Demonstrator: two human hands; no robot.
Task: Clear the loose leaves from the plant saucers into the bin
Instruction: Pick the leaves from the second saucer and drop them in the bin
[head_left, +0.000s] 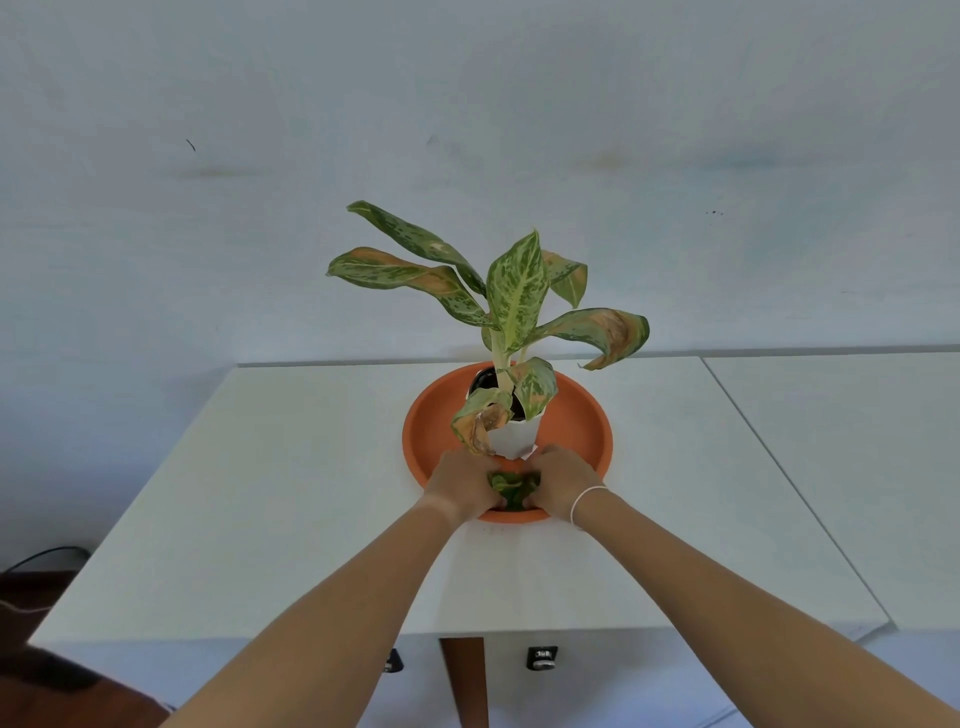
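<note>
1. White table: flat matte top, back edge set against a pale wall, front edge nearest the camera
2. Directly on top, toward the back and about midway across: round terracotta saucer, low-rimmed
3. Right of the saucer: thin dark seam running from the back edge to the front, dividing off a second white tabletop at the same level
4. Left of the saucer: bare white surface out to the left edge
5. Below the front edge, nearer than the saucer: brown wooden leg, flanked by two small dark fittings on the white apron
</note>
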